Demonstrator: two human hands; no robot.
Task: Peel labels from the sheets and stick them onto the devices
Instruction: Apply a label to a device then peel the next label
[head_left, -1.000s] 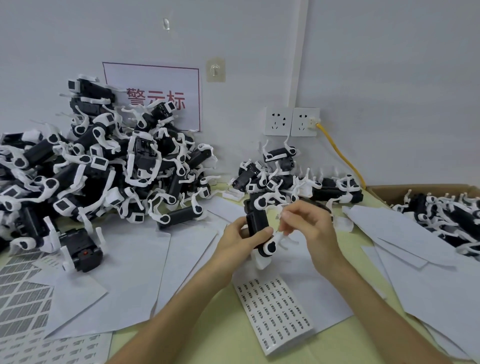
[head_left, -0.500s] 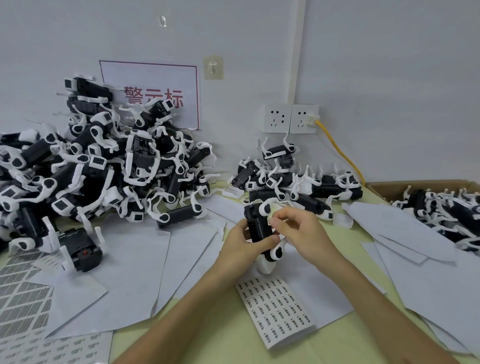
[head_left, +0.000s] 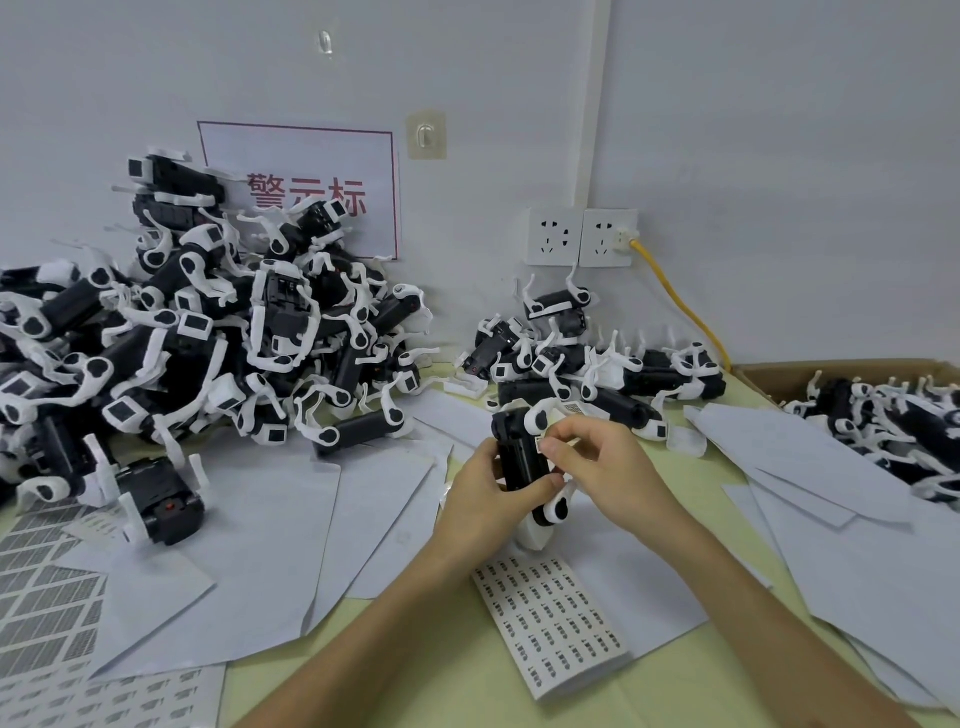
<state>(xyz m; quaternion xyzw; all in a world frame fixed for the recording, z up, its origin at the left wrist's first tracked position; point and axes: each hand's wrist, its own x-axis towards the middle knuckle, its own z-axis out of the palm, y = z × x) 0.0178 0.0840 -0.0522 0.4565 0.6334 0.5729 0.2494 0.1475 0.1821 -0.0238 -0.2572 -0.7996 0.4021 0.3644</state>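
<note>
A black and white device (head_left: 522, 457) stands upright at the table's middle, gripped around its body by my left hand (head_left: 483, 499). My right hand (head_left: 597, 467) is on the device's right side, its thumb and fingertips pressing a small white label (head_left: 543, 445) onto the black body. A stack of label sheets (head_left: 550, 623) with rows of small printed labels lies just in front of the hands.
A big heap of the same devices (head_left: 208, 332) fills the left. A smaller heap (head_left: 582, 364) lies behind the hands. A cardboard box (head_left: 769, 371) with more devices is at the right. Blank backing sheets (head_left: 270, 545) cover the table. More label sheets (head_left: 47, 613) lie at the bottom left.
My right hand came down from holding a label above the device to pressing it against the body. The left hand kept its grip and the device barely moved.
</note>
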